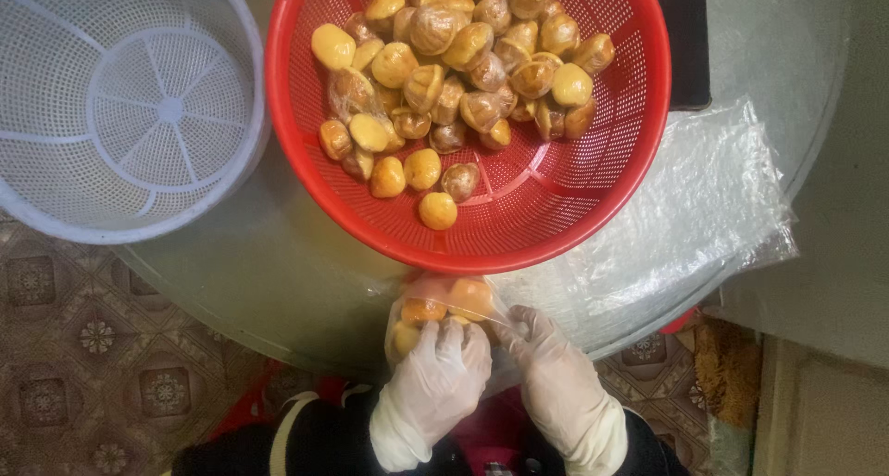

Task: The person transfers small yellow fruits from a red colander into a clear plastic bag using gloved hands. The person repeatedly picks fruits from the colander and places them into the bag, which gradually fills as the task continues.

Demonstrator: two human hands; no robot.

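Both my hands wear thin white gloves. My left hand grips a small clear plastic bag holding a few golden-brown round pastries. My right hand pinches the bag's right edge. They are at the near rim of a round glass table. Just beyond the bag sits a red perforated basket with several of the same golden and brown pastries piled in its far half.
An empty white perforated basket sits at the left on the table. A stack of clear plastic bags lies to the right of the red basket. A dark phone lies at the far right. Patterned floor tiles show below the table.
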